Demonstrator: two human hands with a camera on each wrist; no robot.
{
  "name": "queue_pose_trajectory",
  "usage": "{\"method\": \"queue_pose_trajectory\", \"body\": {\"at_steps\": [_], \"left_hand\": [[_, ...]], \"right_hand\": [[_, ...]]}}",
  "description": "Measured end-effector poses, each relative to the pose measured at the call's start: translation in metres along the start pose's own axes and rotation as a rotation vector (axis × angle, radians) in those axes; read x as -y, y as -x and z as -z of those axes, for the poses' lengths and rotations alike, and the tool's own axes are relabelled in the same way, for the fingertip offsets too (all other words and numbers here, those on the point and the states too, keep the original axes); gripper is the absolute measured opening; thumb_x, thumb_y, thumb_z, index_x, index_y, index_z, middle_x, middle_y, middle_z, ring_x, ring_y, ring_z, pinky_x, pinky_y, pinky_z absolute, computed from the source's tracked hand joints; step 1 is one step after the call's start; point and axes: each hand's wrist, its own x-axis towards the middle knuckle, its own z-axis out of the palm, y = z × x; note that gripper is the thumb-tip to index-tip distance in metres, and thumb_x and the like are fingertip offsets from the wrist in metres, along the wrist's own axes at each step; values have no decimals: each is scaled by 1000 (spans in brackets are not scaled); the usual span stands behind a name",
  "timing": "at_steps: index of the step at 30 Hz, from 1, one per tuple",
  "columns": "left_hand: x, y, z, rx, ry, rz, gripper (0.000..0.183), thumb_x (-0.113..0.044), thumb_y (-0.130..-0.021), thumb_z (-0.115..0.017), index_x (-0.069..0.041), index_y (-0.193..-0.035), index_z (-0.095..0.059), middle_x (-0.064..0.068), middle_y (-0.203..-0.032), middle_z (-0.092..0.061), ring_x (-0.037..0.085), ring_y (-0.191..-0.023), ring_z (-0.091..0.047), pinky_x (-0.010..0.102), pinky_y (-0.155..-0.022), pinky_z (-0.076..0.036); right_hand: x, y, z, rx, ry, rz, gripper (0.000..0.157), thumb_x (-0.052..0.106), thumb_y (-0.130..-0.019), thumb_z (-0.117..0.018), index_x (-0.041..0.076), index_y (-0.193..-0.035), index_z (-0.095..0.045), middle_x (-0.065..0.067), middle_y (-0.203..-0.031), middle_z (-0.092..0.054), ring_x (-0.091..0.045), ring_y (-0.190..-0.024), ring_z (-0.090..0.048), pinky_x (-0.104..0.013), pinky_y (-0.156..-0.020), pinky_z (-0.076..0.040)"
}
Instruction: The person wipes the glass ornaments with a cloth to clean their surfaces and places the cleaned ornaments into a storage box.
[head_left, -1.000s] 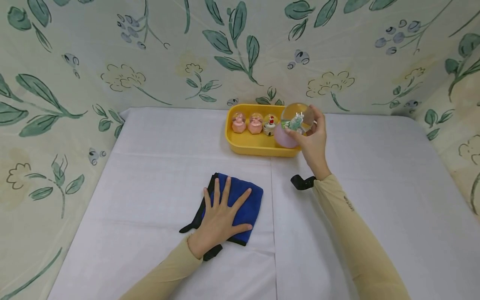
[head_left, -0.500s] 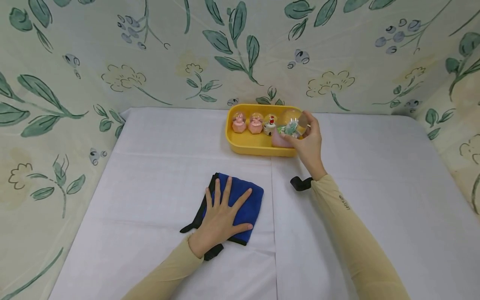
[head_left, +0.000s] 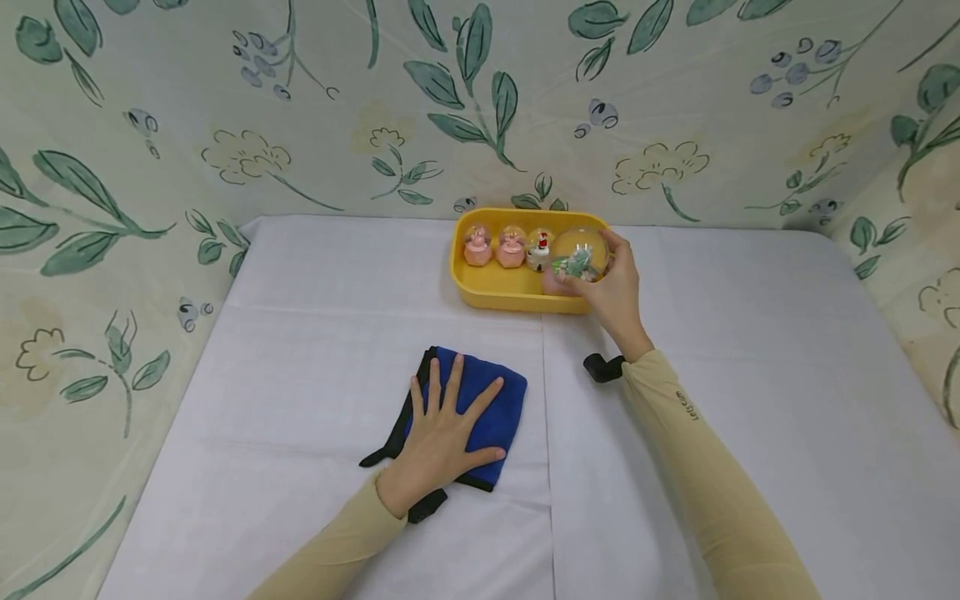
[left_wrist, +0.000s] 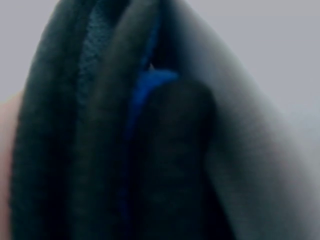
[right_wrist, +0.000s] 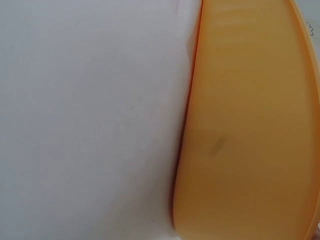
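My left hand [head_left: 441, 439] rests with spread fingers on a folded blue cloth [head_left: 502, 400] with black edging, on the white table. The left wrist view is filled with the cloth's dark folded edges [left_wrist: 105, 130], blurred. At the yellow tray [head_left: 502, 298], my right hand [head_left: 618, 287] grips a large snow globe [head_left: 581, 250] by its side, thumb in front and fingers behind. The globe has a clear dome, a green figure inside and a pink base; it stands upright within the tray's right end. In the right wrist view only the tray's outer wall [right_wrist: 245, 125] shows large.
Left of the large globe, three small globes stand in a row in the tray: two pink ones [head_left: 477, 247] and a white one [head_left: 538, 252] with a red figure. A floral cloth [head_left: 300, 108] hangs behind the table. White tablecloth [head_left: 750, 350] extends to both sides.
The large snow globe went from tilted over the tray's right end to upright and lower inside it, my right hand moving slightly left with it. My left hand stayed on the cloth.
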Motion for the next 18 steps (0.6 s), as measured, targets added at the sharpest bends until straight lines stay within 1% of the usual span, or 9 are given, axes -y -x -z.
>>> {"method": "queue_pose_trajectory", "body": {"at_steps": [4,7,12,16,18], "left_hand": [[0,0,0,-5,-1,-3,87,-65,-81,-59,-26,-152,-28,28,-154,-1,56,-135,6,74,-100,-5],[0,0,-1,-4,3,-6,87,-65,-81,-59,-26,-152,-27,29,-154,-1,56,-135,5,74,-100,-5],[1,0,4,48,42,14,87,-66,-82,-57,-28,-153,-23,27,-155,1,56,-135,9,74,-100,-3],[2,-1,12,91,94,31,87,-66,-84,-55,-28,-154,-19,25,-156,2,55,-135,12,74,-100,-1],[3,-2,17,93,118,27,86,-65,-85,-54,-27,-154,-18,24,-156,2,55,-135,12,74,-100,-2]], "right_hand": [[1,0,2,30,40,-26,87,9,-76,-81,-2,-142,-27,-19,-142,-35,-32,-126,-43,-41,-103,-39],[1,0,2,44,64,-46,87,11,-76,-81,-1,-142,-26,-20,-143,-34,-33,-128,-40,-41,-105,-36],[4,1,1,69,115,-85,90,12,-75,-82,0,-142,-24,-21,-145,-31,-33,-134,-32,-42,-110,-27],[5,2,1,90,137,-76,91,11,-75,-82,-1,-143,-22,-22,-147,-28,-33,-137,-28,-43,-112,-23],[6,3,1,101,150,-64,91,11,-76,-81,-2,-144,-20,-23,-148,-27,-33,-137,-27,-42,-112,-22]]}}
